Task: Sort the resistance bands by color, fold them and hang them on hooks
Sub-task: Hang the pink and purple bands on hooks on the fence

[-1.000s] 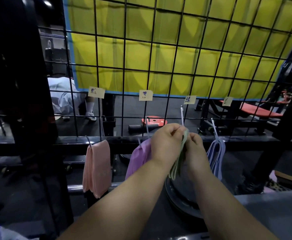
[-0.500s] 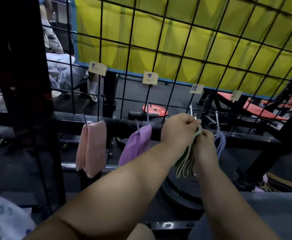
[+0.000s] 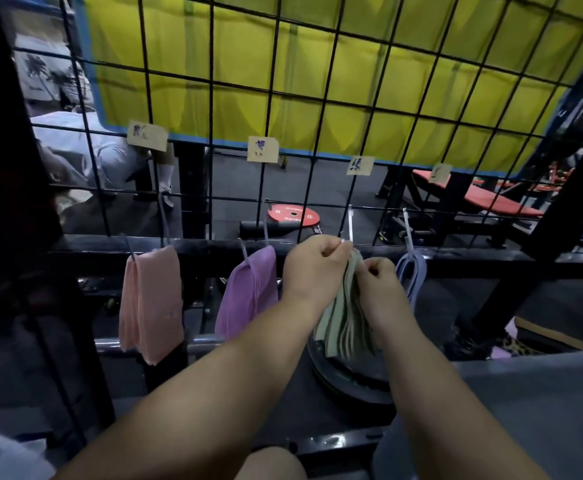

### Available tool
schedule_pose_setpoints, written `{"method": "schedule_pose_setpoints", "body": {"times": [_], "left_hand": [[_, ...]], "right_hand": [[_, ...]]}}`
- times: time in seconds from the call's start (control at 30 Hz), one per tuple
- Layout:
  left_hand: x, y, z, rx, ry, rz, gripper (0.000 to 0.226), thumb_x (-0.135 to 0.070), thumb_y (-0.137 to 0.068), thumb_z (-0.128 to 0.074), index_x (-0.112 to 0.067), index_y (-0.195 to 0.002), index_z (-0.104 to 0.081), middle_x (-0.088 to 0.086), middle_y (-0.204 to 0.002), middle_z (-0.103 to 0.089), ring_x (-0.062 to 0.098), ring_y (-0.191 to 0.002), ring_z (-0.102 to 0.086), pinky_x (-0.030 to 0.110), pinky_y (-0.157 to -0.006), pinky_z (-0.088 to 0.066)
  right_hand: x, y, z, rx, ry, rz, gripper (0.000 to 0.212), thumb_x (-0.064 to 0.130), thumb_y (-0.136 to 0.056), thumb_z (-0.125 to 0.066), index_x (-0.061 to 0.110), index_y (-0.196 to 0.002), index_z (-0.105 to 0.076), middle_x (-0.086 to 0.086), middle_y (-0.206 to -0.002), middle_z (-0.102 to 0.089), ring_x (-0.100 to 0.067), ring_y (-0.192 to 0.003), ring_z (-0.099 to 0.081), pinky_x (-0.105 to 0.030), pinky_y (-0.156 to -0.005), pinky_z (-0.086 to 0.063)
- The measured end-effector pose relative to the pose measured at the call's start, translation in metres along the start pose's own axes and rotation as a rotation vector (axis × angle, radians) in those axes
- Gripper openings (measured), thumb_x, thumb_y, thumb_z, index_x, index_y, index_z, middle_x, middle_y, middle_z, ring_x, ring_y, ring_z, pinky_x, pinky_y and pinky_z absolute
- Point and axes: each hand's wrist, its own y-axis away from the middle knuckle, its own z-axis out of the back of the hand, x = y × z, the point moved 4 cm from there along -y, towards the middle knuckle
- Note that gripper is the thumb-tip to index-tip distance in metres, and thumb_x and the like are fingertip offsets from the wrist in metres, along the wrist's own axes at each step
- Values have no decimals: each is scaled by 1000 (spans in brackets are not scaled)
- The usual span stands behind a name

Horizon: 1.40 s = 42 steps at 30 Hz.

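Pink bands (image 3: 151,299) and purple bands (image 3: 248,292) hang at the left. Your left hand (image 3: 312,268) and right hand (image 3: 378,280) both pinch the folded green bands (image 3: 343,327) at the hook (image 3: 350,223); keep the fold together and slide all loops over its tip. The blue band (image 3: 416,271) hangs rightmost.

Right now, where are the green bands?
Head view, right of centre: the green bands hang between the left hand and right hand, purple bands to their left, blue bands to their right.
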Motion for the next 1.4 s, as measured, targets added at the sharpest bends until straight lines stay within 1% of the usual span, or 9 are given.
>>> {"method": "schedule_pose_setpoints", "body": {"times": [0.17,0.3,0.47,0.6,0.87,1.07,1.17,1.27,1.4], "left_hand": [[1,4,-2,-25,45,33,15,-26,-93,-60,-20,-86,-72,-15,-71,-62,0,-71,-56,24,-73,-45],[2,6,-5,-35,69,40,15,-30,-92,-61,-21,-81,-67,-12,-67,-58,-1,-63,-52,17,-61,-41],[5,14,-18,-29,93,-5,22,-39,-81,-75,-25,-80,-57,-6,-77,-62,7,-68,-57,20,-62,-47],[14,16,-25,-92,39,-24,22,-33,-86,-69,-22,-102,-58,-1,-101,-60,15,-91,-59,36,-84,-52],[17,29,-33,-84,-100,-42,41,-34,-101,-44,-16,-138,-43,0,-134,-43,17,-119,-47,36,-103,-43],[20,29,-33,-86,-110,-31,35,-33,-102,-41,-16,-132,-46,1,-126,-43,19,-115,-45,33,-95,-43],[23,28,-32,-73,-84,-16,38,-33,-102,-42,-15,-135,-45,2,-127,-43,16,-112,-44,27,-90,-36],[29,28,-31,-65,-57,-30,39,-33,-101,-42,-14,-135,-47,5,-127,-46,18,-112,-46,28,-91,-36],[32,30,-30,-70,-23,-48,32,-30,-101,-43,-13,-127,-52,5,-118,-52,19,-104,-51,30,-84,-43]], "right_hand": [[-4,2,3,26,58,-12,29,50,-98,-45,23,-105,-51,0,-89,-61,-16,-78,-55,-31,-64,-40],[-7,2,1,36,20,-34,30,52,-96,-49,23,-100,-51,0,-85,-60,-17,-76,-54,-34,-67,-42],[-11,6,-5,101,-241,-143,30,47,-88,-58,23,-104,-53,-9,-101,-67,-28,-95,-65,-49,-89,-54],[-10,11,-7,180,-277,-184,25,37,-98,-52,14,-104,-61,-10,-89,-70,-23,-79,-67,-38,-68,-52],[-9,24,-6,316,-303,-178,23,35,-102,-47,17,-111,-58,-9,-94,-70,-14,-72,-68,-23,-52,-50],[-14,28,-6,358,-285,-135,25,36,-102,-46,24,-121,-57,-7,-86,-71,-9,-59,-65,-25,-54,-49],[-16,30,-4,365,-353,-157,24,24,-104,-43,14,-118,-59,-7,-87,-70,-12,-63,-66,-23,-55,-50],[-22,28,-2,306,-321,-167,31,20,-106,-37,-2,-118,-55,-13,-83,-55,-19,-65,-49,-29,-58,-40],[-25,29,-1,283,-324,-166,25,29,-102,-44,16,-103,-65,-11,-86,-67,-24,-77,-61,-41,-74,-49]]}}
